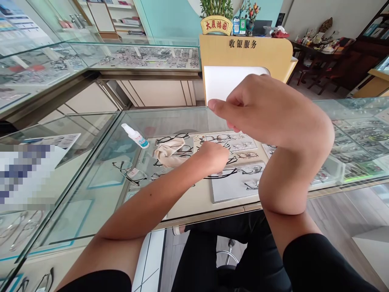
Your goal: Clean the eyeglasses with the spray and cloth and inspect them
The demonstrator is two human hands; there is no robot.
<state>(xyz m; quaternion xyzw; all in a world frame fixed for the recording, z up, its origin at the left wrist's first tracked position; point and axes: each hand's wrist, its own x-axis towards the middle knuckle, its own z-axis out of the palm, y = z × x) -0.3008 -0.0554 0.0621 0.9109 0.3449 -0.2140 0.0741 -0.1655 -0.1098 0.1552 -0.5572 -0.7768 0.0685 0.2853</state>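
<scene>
My left hand (214, 156) is closed, back up, low over the glass counter at the middle; whatever its fingers hold is hidden. Dark-framed glasses (223, 174) show just below it, and I cannot tell if it touches them. Raised higher and to the right, my right hand (258, 107) is closed in a pinch, wrist bent; anything between its fingertips is too small or hidden to name. A beige cloth (170, 153) lies crumpled on the counter left of my left hand. Further left is a white spray bottle (135, 136), lying tilted.
Rows of glasses sit inside the display case (194, 211) in front of me. More glass cases stand at the left and back left. A wooden counter (243, 50) with plants and small signs is behind. My legs and a stool are below.
</scene>
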